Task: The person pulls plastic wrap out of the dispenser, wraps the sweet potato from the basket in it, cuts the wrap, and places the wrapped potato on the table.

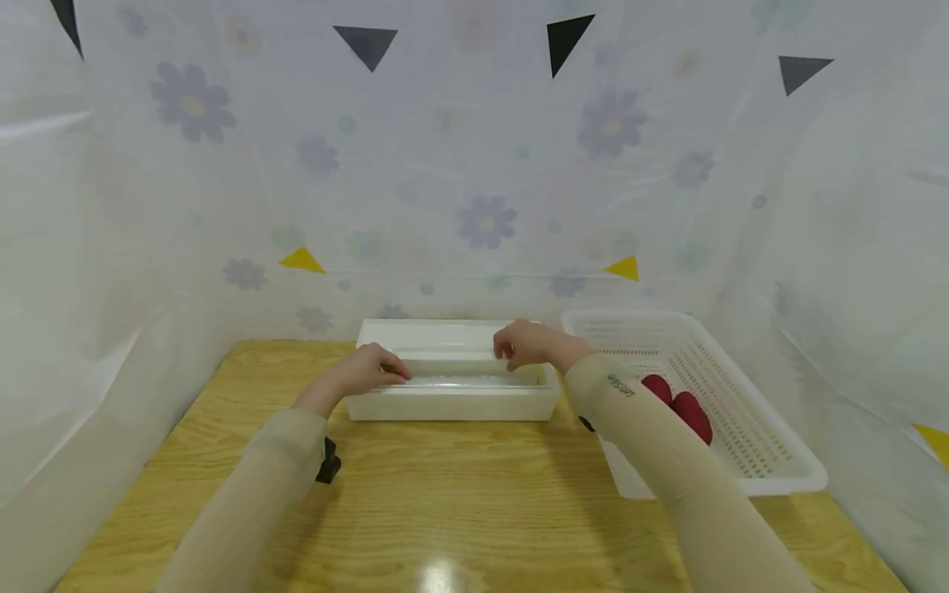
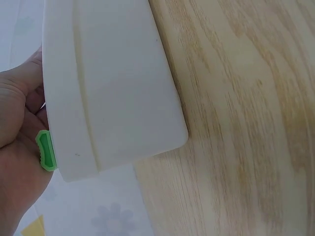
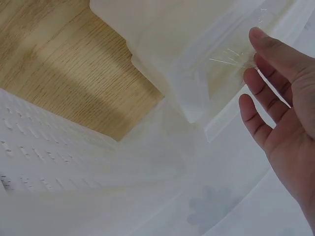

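Observation:
A long white box (image 1: 454,404) lies across the table with its lid (image 1: 426,333) raised at the back. Clear plastic film (image 1: 474,381) shows shiny inside it. At the box's front left, my left hand (image 1: 368,369) has its fingers over the rim; in the left wrist view the box wall hides the fingertips, and I cannot tell if they pinch the film. A small green plastic piece (image 2: 46,151) sits on the box edge beside that palm. My right hand (image 3: 290,93) hovers over the box's right part, thumb and fingers apart, close to creased film.
A white slotted basket (image 1: 797,473) stands to the right of the box, holding dark red rounded things (image 1: 693,416) partly behind my right sleeve. The wooden table (image 1: 445,494) meets flower-printed sheeting (image 1: 482,280) at the back and sides.

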{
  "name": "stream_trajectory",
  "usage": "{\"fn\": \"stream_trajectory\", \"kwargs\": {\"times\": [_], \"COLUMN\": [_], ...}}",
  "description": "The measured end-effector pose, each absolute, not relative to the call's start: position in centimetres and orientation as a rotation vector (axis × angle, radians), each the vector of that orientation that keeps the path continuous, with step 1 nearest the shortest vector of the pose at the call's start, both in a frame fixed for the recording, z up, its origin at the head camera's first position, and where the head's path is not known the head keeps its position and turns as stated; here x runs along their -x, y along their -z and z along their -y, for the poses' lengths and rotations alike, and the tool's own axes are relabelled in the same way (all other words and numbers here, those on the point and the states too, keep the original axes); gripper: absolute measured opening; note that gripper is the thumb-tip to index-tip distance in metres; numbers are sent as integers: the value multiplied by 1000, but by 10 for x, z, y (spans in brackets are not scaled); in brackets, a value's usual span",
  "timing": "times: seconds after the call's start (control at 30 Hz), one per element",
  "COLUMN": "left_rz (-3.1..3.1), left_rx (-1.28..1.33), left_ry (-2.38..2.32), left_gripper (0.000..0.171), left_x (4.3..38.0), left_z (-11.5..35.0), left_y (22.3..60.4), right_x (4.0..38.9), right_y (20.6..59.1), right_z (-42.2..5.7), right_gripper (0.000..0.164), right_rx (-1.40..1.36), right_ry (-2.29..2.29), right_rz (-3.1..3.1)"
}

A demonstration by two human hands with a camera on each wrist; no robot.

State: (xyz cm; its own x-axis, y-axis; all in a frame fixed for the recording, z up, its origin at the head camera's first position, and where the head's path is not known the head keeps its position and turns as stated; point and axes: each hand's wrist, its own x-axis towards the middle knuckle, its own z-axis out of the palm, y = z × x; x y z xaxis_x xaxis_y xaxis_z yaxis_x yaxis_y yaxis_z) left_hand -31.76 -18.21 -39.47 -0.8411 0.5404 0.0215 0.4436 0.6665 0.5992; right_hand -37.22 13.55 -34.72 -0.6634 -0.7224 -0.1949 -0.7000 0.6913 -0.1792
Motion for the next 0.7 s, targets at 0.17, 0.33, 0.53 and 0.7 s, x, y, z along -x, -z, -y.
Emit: {"fn": "stream_trajectory", "kwargs": {"times": [0.17, 0.33, 0.53, 0.7], "left_rz": [-2710, -2709, -2724, -2716], "left_rx": [-813, -801, -767, -742], "left_ry": [-917, -918, -963, -1001], "left_gripper": [16, 16, 15, 15], "left_x": [318, 318, 321, 322], "left_z": [178, 175, 175, 175], "left_y": [393, 392, 392, 393], "right_x": [374, 375, 376, 376], "right_y": [348, 349, 349, 350], "right_z": [-134, -134, -135, -135], "right_gripper": [13, 8, 10, 9], "right_rx": [1129, 1172, 1221, 1257], "right_ry": [48, -12, -41, -50], "right_rz": [-2684, -2716, -2727, -2710]}}
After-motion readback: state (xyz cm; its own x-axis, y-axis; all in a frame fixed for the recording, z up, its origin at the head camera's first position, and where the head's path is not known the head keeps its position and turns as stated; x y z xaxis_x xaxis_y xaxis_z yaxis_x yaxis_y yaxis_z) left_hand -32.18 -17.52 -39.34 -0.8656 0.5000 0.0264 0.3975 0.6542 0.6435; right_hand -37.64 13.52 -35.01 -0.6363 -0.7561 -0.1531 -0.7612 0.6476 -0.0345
